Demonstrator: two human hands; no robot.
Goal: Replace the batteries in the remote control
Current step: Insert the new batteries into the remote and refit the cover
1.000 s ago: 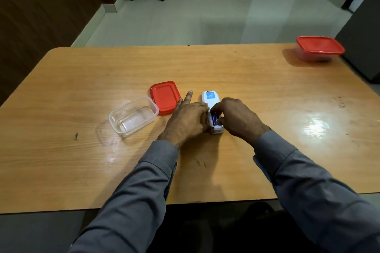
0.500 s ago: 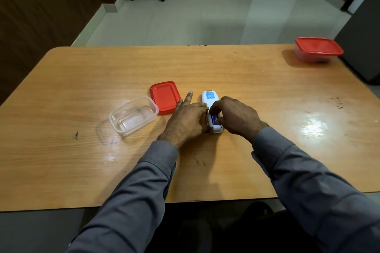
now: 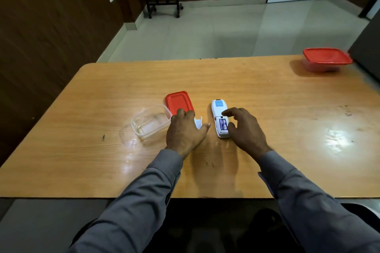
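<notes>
A white remote control [image 3: 219, 109] lies face down on the wooden table [image 3: 267, 98], its far end pointing away from me. Its battery compartment is uncovered and blue batteries [image 3: 223, 124] show inside. My right hand [image 3: 245, 131] hovers over the near end of the remote with loosely curled fingers; its forefinger tip and thumb are at the edges of the compartment. The white battery cover [image 3: 198, 123] sits on the table left of the remote. My left hand [image 3: 185, 131] is over it, with the cover between its fingers and thumb.
An open clear plastic container [image 3: 151, 122] stands left of my left hand, its red lid [image 3: 178, 101] lying just beyond. A second container with a red lid [image 3: 327, 59] sits at the far right corner. A dark panel stands beyond that corner.
My left hand has left the remote and moved left onto the battery cover. My right hand has eased its fingers off the batteries and opened up a little.
</notes>
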